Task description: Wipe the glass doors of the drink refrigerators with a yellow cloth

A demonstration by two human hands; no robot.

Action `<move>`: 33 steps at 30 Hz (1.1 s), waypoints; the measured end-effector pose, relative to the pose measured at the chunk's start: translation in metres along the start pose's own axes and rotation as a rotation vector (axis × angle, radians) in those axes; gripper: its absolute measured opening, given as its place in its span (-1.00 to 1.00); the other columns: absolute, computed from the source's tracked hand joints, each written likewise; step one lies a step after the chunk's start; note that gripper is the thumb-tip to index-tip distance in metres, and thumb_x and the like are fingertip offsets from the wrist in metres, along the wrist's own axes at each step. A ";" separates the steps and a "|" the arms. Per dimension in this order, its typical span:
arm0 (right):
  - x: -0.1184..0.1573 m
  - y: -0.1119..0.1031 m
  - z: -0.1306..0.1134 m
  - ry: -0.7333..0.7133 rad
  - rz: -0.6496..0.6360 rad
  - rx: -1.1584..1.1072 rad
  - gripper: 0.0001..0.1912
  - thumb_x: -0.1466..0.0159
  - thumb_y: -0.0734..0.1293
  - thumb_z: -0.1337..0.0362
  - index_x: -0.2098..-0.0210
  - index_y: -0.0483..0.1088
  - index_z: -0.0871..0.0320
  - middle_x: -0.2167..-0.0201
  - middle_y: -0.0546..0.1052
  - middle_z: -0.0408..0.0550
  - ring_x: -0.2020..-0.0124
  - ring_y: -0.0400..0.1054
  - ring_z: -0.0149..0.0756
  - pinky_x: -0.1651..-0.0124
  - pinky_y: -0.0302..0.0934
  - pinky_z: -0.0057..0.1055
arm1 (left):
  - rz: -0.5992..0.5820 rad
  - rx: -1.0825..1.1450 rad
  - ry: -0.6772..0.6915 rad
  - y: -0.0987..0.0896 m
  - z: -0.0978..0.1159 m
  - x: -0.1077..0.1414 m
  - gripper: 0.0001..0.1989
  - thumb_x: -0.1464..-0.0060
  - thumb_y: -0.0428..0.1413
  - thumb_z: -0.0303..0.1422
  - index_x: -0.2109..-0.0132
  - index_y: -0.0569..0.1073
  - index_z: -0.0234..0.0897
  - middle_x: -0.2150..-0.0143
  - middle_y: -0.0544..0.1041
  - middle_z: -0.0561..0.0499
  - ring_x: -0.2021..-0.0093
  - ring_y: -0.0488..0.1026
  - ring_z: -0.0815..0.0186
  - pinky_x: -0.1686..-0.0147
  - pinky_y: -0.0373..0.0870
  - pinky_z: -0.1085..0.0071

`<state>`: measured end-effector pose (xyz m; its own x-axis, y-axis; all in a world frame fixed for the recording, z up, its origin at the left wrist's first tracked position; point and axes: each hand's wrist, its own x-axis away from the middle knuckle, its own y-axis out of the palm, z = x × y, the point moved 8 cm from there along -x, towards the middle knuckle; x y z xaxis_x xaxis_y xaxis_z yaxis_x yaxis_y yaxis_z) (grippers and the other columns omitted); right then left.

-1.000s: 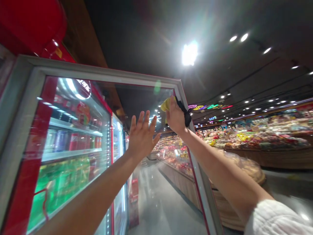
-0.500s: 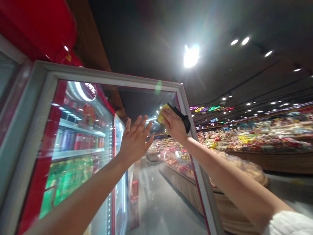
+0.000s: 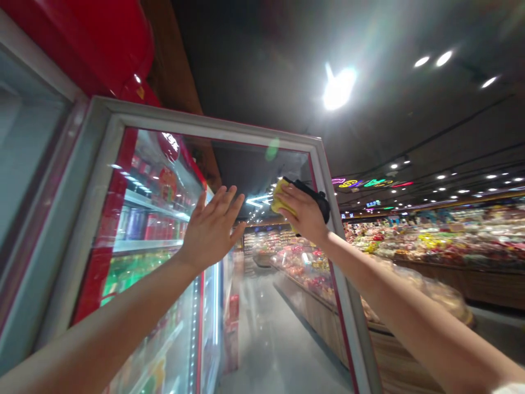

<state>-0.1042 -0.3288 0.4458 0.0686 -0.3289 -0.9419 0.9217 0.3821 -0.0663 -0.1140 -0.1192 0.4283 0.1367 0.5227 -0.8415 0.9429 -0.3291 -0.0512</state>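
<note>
A glass door with a grey frame stands open in front of me. My right hand presses a yellow cloth against the glass near its upper right part. Just beyond that hand, by the frame, is a black object, perhaps the door handle. My left hand is spread, palm toward the glass, left of the cloth, and holds nothing. Whether its palm touches the pane I cannot tell.
Shelves of cans and green bottles show through the glass at left. A red rounded object hangs at upper left. Heaped goods on wooden stands line the right side. A grey floor shows through the door.
The view has shifted, so the door sits further right. My left hand has moved left relative to the door, away from the cloth. My right hand still holds the cloth near the same spot.
</note>
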 end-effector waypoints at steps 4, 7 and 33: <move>-0.004 -0.006 0.031 0.230 0.057 0.108 -0.60 -0.42 0.22 0.20 -0.21 0.43 0.04 -0.32 0.39 -0.02 -0.40 0.16 0.02 -0.39 0.11 0.10 | -0.005 -0.019 0.005 0.000 -0.005 0.008 -0.46 -0.36 -0.08 -0.20 -0.40 0.24 -0.26 -0.46 0.20 -0.22 -0.47 0.11 0.04 -0.45 -0.09 -0.08; -0.023 0.005 0.033 0.365 0.083 0.138 -0.55 -0.43 0.18 0.24 -0.27 0.37 0.05 -0.36 0.33 0.02 -0.42 0.11 0.08 -0.39 0.06 0.21 | 0.006 -0.032 0.001 0.004 -0.006 0.009 -0.44 -0.36 -0.07 -0.19 -0.41 0.21 -0.26 -0.47 0.17 -0.22 -0.48 0.08 0.04 -0.46 -0.13 -0.08; -0.029 0.036 -0.015 0.200 0.184 -0.080 -0.62 -0.36 0.27 0.23 -0.13 0.48 0.08 -0.21 0.49 0.01 -0.30 0.28 -0.01 -0.38 0.15 0.07 | -0.043 -0.037 -0.041 -0.012 -0.047 0.064 -0.39 -0.34 -0.04 -0.18 -0.46 0.10 -0.13 -0.49 0.14 -0.13 -0.50 0.01 0.08 -0.47 -0.16 -0.04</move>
<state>-0.0787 -0.2928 0.4660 0.1476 -0.0735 -0.9863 0.8673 0.4889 0.0934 -0.1023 -0.0446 0.4002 0.0837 0.5026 -0.8605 0.9583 -0.2775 -0.0689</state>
